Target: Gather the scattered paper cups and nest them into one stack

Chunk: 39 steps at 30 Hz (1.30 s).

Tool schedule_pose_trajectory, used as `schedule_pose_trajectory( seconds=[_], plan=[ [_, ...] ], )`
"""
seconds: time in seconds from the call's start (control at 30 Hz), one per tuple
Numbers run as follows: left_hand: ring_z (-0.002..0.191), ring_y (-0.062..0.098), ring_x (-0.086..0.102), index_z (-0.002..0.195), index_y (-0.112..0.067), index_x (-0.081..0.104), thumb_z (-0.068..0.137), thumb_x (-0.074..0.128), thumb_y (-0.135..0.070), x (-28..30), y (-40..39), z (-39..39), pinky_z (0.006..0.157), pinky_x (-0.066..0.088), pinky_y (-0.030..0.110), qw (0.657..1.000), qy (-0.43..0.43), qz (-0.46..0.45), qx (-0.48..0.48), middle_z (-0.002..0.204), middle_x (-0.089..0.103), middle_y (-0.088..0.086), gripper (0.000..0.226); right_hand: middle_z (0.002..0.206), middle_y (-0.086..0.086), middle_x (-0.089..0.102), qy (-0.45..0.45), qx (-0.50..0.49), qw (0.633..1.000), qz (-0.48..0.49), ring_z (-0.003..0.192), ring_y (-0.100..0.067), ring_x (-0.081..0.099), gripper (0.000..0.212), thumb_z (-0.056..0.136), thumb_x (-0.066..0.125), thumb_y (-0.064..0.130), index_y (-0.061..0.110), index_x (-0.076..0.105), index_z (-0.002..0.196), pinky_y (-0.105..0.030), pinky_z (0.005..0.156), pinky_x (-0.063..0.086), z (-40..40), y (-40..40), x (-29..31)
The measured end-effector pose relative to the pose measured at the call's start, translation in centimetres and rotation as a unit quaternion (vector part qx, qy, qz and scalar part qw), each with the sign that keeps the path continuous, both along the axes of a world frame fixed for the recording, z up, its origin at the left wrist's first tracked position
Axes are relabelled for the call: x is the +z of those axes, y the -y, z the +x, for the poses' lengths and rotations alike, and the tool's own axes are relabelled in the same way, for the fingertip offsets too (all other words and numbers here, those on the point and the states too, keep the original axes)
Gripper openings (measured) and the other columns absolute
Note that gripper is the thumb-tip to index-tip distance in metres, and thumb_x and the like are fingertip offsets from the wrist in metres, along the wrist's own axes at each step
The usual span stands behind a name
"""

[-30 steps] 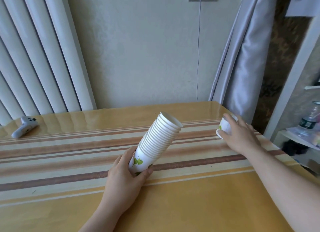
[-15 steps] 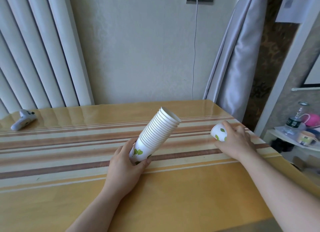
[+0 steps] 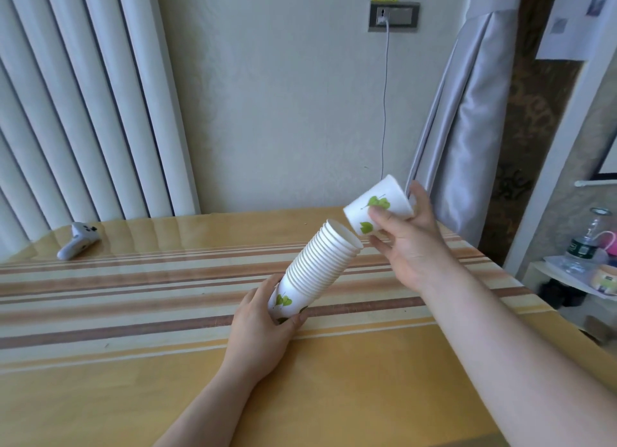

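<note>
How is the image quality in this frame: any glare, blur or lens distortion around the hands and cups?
Head view: sharp and evenly daylit; both hands, left and right, unblurred, as are the tilted stack of white leaf-print paper cups and the single white leaf-print paper cup. Soft glare along the far glossy striped yellow table; wide-angle bending at the white vertical blinds.

A single paper cup [image 3: 379,209], which a second ago was being grasped at the table's far right edge, has been lifted clear of the striped table [image 3: 133,296] by the right hand [image 3: 407,242]. It has been carried toward ten o'clock and is now held tilted just beside the open mouth of the stack [image 3: 317,266], not yet nested.
</note>
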State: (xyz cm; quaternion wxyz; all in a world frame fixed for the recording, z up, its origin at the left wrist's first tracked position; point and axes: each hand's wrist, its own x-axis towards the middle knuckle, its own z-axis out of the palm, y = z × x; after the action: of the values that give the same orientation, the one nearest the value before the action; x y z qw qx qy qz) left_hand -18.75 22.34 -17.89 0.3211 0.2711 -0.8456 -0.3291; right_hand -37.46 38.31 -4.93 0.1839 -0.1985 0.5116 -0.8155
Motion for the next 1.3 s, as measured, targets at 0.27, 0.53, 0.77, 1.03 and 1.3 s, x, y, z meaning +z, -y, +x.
schedule_pose_trajectory(
  seconds=[0.27, 0.53, 0.77, 1.03, 1.3],
  plan=[
    [0.114, 0.009, 0.061, 0.142, -0.046, 0.058, 0.081, 0.086, -0.045, 0.2, -0.1, 0.1, 0.092, 0.050, 0.032, 1.000, -0.006, 0.009, 0.002, 0.122, 0.068, -0.020, 0.068, 0.144, -0.001, 0.068, -0.023, 0.068, 0.996, 0.054, 0.124, -0.019, 0.070, 0.126, 0.083, 0.088, 0.003, 0.047, 0.011, 0.172, -0.041, 0.096, 0.055, 2.1, 0.9, -2.2],
    [0.101, 0.002, 0.066, 0.132, -0.050, 0.060, 0.082, 0.084, -0.042, 0.4, -0.3, 0.2, 0.082, 0.054, 0.027, 0.999, -0.009, 0.031, -0.011, 0.107, 0.073, -0.023, 0.056, 0.131, 0.006, 0.079, -0.151, 0.149, 0.952, 0.219, 0.122, -0.022, 0.077, 0.085, 0.075, 0.097, 0.013, 0.043, 0.057, 0.144, -0.054, 0.106, 0.063, 4.6, 3.0, -8.8],
    [0.092, -0.003, 0.070, 0.137, -0.048, 0.057, 0.084, 0.076, -0.030, 0.3, 0.0, -0.1, 0.082, 0.053, 0.027, 0.997, 0.019, 0.061, 0.033, 0.107, 0.077, -0.026, 0.058, 0.103, 0.013, 0.084, -0.186, 0.050, 0.933, 0.304, 0.092, -0.004, 0.080, 0.057, 0.063, 0.099, 0.028, 0.036, 0.071, 0.113, -0.041, 0.085, 0.070, 5.9, 7.7, -10.7],
    [0.122, 0.025, 0.066, 0.128, -0.028, 0.067, 0.088, 0.062, -0.049, -1.3, -0.9, -1.4, 0.101, 0.051, 0.039, 0.983, 0.124, -0.111, 0.080, 0.126, 0.072, -0.009, 0.045, 0.101, 0.019, 0.072, -0.247, -0.019, 0.889, 0.386, 0.098, -0.014, 0.073, 0.048, 0.075, 0.089, 0.028, 0.033, 0.062, 0.114, -0.032, 0.075, 0.057, -0.2, 9.6, -9.6],
    [0.119, 0.028, 0.063, 0.103, -0.035, 0.074, 0.082, 0.052, -0.065, -1.9, -0.8, -2.0, 0.105, 0.047, 0.046, 0.956, 0.195, -0.195, 0.097, 0.120, 0.071, -0.011, 0.043, 0.095, 0.014, 0.077, -0.257, -0.021, 0.874, 0.411, 0.091, -0.011, 0.073, 0.044, 0.072, 0.088, 0.036, 0.033, 0.065, 0.109, -0.033, 0.075, 0.058, -0.9, 10.3, -11.8]
  ],
)
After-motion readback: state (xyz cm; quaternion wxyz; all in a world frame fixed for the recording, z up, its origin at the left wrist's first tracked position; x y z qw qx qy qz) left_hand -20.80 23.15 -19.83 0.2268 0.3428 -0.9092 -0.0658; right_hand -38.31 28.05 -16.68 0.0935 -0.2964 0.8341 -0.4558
